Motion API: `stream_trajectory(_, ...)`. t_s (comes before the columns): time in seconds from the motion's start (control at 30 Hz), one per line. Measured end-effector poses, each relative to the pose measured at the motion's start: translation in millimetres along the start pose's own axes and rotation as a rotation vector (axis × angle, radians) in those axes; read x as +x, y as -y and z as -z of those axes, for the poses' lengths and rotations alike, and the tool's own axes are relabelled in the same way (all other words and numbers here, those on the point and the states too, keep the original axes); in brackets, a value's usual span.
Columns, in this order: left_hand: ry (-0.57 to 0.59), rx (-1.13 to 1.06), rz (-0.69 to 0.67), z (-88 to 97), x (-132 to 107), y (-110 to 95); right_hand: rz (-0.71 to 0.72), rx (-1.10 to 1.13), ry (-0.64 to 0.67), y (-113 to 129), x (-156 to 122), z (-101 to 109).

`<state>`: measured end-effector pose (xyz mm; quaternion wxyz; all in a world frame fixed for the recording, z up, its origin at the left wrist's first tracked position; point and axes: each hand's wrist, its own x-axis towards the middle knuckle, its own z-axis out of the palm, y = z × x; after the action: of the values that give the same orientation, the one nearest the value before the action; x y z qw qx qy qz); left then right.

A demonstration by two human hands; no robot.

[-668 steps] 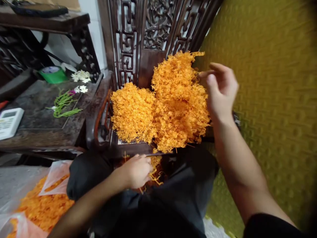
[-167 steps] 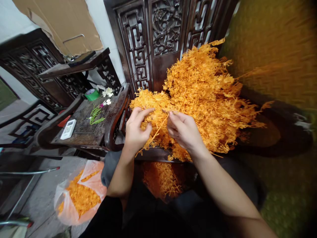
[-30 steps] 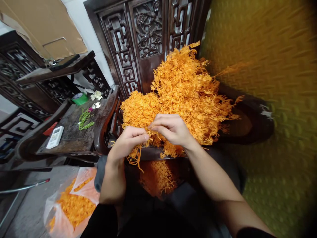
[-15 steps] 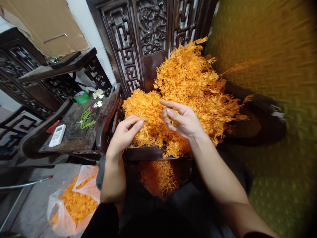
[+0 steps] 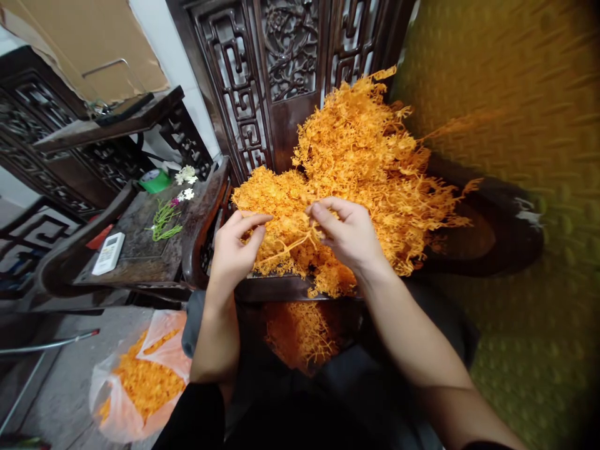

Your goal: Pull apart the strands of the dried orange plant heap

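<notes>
A big heap of orange, finely branched sprigs [image 5: 360, 150] fills the seat of a dark wooden chair in front of me. Over the heap's near part, my right hand [image 5: 351, 234] has its thumb and fingers drawn together on one thin forked orange sprig [image 5: 285, 250], whose stem points toward the left. Facing it, my left hand [image 5: 238, 247] is open, thumb apart from the fingers, close to that stem's left end. Whether the left fingertips touch the stem is hard to see.
At left, a dark side table [image 5: 140, 262] carries a white remote control [image 5: 109, 254], green tape [image 5: 155, 181], green stems [image 5: 165, 222] and white flowers [image 5: 186, 175]. On the floor lies a plastic bag [image 5: 115, 425] of orange bits. A carved chair back [image 5: 293, 125] rises behind the heap.
The left thumb and fingers have parted from their pinch. My right fingers have closed together, and a forked sprig now shows stretching between the hands.
</notes>
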<state>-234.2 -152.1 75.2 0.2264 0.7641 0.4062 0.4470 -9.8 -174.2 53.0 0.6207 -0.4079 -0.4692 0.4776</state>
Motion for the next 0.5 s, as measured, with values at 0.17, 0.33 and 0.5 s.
stream_trajectory(0.17, -0.051, 0.108, -0.003, 10.0, -1, 6, 0.116, 0.119, -0.271, -3, 9, 7)
stream_trajectory(0.33, -0.023, 0.228, 0.119, 32.1, -5, 12, 0.143, 0.153, -0.133, -6, 9, 9)
stream_trajectory(0.5, -0.367, 0.434, 0.067, 61.7, -13, 8, 0.087, 0.029, -0.053, -10, 2, 6)
